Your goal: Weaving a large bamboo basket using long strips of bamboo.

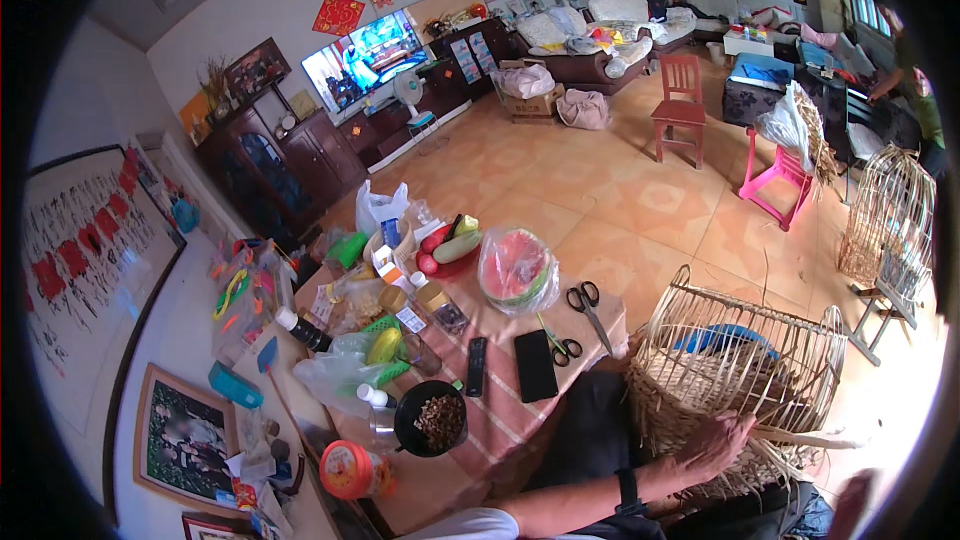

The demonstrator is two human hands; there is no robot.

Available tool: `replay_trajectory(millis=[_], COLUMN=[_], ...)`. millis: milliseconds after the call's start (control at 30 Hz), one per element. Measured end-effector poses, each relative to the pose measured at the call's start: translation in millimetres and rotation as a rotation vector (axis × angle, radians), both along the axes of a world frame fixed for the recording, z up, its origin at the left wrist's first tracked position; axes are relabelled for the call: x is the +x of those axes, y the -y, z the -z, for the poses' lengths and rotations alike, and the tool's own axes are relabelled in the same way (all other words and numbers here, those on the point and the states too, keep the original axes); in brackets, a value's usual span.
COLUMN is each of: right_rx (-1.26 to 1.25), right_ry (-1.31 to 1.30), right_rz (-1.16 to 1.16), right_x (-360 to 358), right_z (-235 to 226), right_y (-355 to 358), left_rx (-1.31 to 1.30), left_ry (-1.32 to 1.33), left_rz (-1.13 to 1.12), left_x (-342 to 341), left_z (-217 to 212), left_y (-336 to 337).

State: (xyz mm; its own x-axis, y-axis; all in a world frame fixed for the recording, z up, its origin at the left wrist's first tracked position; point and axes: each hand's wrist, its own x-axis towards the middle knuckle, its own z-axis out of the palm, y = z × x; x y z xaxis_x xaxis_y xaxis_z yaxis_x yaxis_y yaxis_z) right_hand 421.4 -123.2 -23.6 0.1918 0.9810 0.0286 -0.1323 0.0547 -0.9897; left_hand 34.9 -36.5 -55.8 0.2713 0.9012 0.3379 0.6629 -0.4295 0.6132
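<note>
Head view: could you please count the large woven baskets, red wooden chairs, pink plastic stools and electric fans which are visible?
Large woven baskets: 2
Red wooden chair: 1
Pink plastic stool: 1
Electric fan: 1
Total: 5

Tan basket (662, 395), pink, seemingly pale-striped tablecloth (505, 420)

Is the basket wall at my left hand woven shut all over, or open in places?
Open in places: the basket has a dense weave low down, but bare strips above stand apart, with something blue showing between.
</note>
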Motion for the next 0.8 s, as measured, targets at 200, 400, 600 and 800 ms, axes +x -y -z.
replay_trajectory(millis=[200, 400, 600, 800], right_rx=[-0.266, -0.265, -0.138, -0.144], right_ry=[0.163, -0.035, -0.242, 0.089], right_rz=[-0.212, 0.044, -0.051, -0.001], right_x=[-241, -233, -195, -176], right_z=[-69, 2, -13, 13], right_y=[-13, -65, -94, -116], left_rx=[0.036, -0.109, 0.034, 0.261], left_ry=[0.140, 0.173, -0.123, -0.425], left_rz=[0.097, 0.142, 0.157, 0.057], left_x=[2, -7, 3, 12], left_z=[-10, -23, 3, -4], left_y=[6, 7, 0, 14])
